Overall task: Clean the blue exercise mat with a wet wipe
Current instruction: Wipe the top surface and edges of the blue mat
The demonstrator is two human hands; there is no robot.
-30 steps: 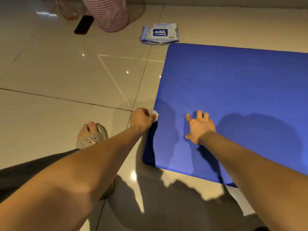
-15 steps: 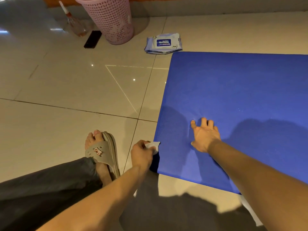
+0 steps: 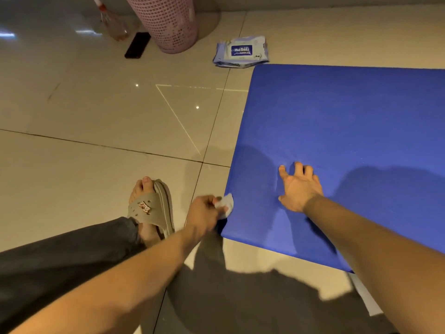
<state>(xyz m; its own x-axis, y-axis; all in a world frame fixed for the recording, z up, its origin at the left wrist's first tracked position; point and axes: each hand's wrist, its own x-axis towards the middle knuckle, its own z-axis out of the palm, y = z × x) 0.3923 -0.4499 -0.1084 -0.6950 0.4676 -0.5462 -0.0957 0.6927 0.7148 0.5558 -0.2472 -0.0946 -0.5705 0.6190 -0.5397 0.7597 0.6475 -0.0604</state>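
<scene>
Fingers (image 3: pixel 216 201) of the left hand (image 3: pixel 204 212) are curled tight around a crumpled white wet wipe (image 3: pixel 226 205), which pokes out past the knuckles and touches the left edge of the blue exercise mat (image 3: pixel 349 131), close to its near corner. The right hand (image 3: pixel 299 189) lies palm down on the mat a little way to the right of the wipe, its fingers spread and holding nothing. The mat is flat on the glossy tiled floor (image 3: pixel 96 112) and runs out of view on the right. Just beyond the mat's far left corner sits a pack of wet wipes (image 3: pixel 241 52) with a dark blue label. Farther left stand a pink perforated basket (image 3: pixel 168 22), a dark phone (image 3: pixel 137 45) lying beside it, and a clear bottle (image 3: pixel 113 22). A foot in a beige slipper (image 3: pixel 154 210) rests on the floor left of the left hand, with a dark trouser leg (image 3: pixel 72 256) behind it.
</scene>
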